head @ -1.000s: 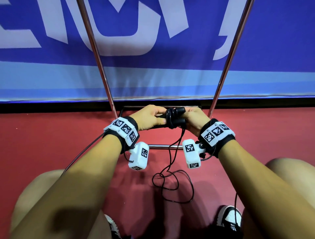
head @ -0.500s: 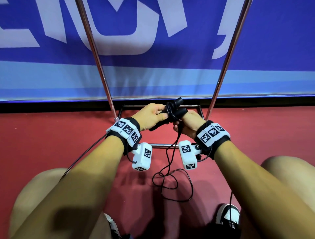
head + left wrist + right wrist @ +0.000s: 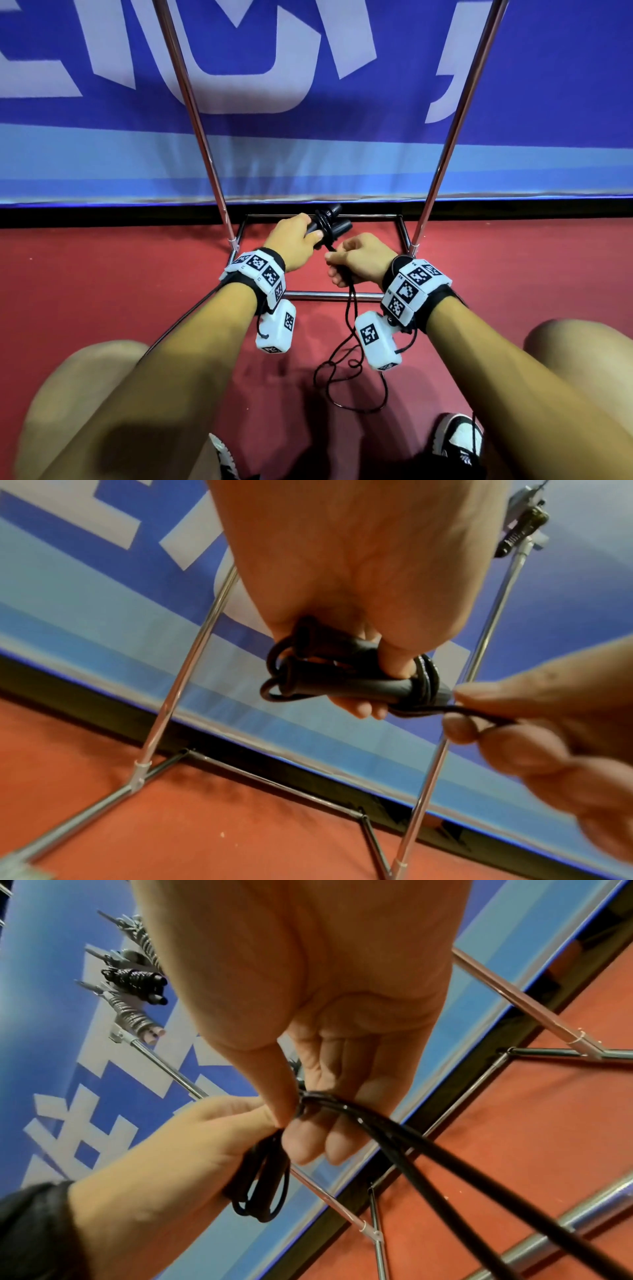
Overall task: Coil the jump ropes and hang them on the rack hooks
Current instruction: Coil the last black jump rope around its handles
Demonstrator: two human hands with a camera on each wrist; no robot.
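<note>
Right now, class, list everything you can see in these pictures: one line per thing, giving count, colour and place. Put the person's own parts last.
Jump rope handles: two, black, side by side in the left hand, rope wound round them.
Loose rope: one, black, hanging from the right hand to a tangle on the floor.
Coiled ropes: several, black and grey, already hung at the top of the rack.
Rack: one, silver metal poles on a floor frame, against the banner.
Banner: one, blue with white lettering, behind the rack.
Floor: red.
Shoes: two, black and white, bottom edge.
Left hand: grips the handles.
Right hand: fingers pinch the rope.
</note>
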